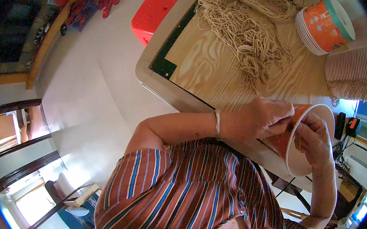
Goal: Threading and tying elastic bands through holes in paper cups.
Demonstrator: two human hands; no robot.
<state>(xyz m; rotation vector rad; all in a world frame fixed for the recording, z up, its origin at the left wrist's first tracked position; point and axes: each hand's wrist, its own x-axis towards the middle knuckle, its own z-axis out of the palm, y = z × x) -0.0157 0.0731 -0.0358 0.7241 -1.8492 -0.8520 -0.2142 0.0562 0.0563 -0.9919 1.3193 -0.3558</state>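
Observation:
An orange paper bucket (281,144) with a white inside and a rolled white rim is held tilted at the table's near edge, its mouth toward the right. My left hand (271,116), with a pale band at its wrist, is closed in a pinch at the bucket's outer wall by the rim. Whatever its fingertips pinch is hidden. My right hand (314,140) reaches into the mouth, its curled fingers gripping the wall near the rim, close to the left fingertips. Beyond the hands, a heap of beige cord (246,35) lies loosely tangled on the wooden board (192,70).
A stack of orange paper buckets (320,26) with a green-edged one stands at the table's right. Beside it is a striped cylinder (350,71) with a woven lower part. A red plastic stool (155,12) stands past the table. Cables (342,153) hang at the right.

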